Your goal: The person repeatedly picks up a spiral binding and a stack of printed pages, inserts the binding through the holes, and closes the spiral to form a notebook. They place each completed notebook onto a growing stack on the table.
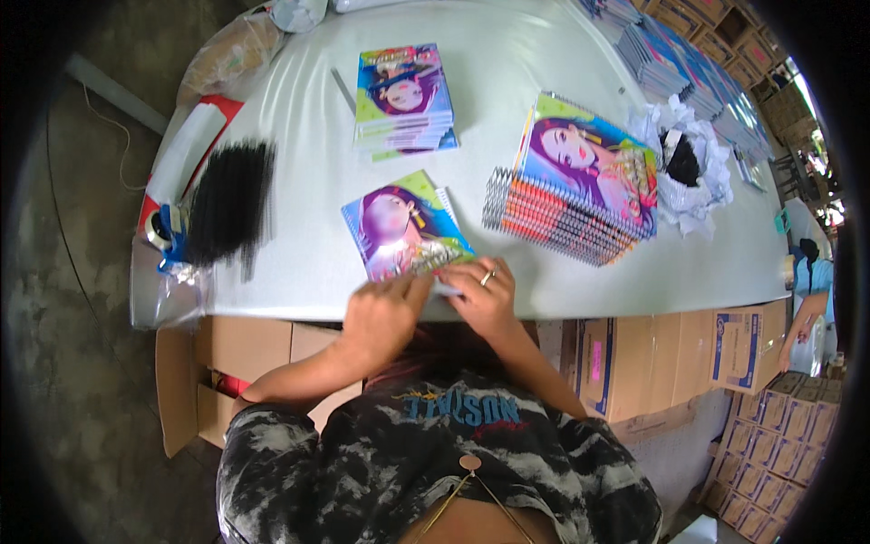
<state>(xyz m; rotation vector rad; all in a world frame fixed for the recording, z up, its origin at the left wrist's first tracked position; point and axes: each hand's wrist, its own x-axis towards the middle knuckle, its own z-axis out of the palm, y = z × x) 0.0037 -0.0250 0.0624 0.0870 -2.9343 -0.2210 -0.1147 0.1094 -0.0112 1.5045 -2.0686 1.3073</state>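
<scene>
1. A single spiral notebook point(406, 227) with a bright cartoon cover lies flat on the pale table point(299, 272), close to the table's near edge.
2. The left hand point(381, 313) rests on the near edge of this notebook, fingers curled down onto its lower corner, pinching it.
3. The right hand point(485, 295), with a ring on one finger, touches the same near edge just right of the left hand, its fingers gripping the cover's rim.
4. Right of the notebook, a fanned stack of notebooks point(571, 186) leans across the table.
5. Beyond the notebook, farther from the person, sits a smaller pile of notebooks point(403, 95).
6. Left of the notebook lies a black bundle of binding coils point(228, 201).
7. Far right of the notebook, crumpled white paper point(698, 177) surrounds something dark.
8. Below the notebook's table edge stand cardboard boxes point(652, 358).
</scene>
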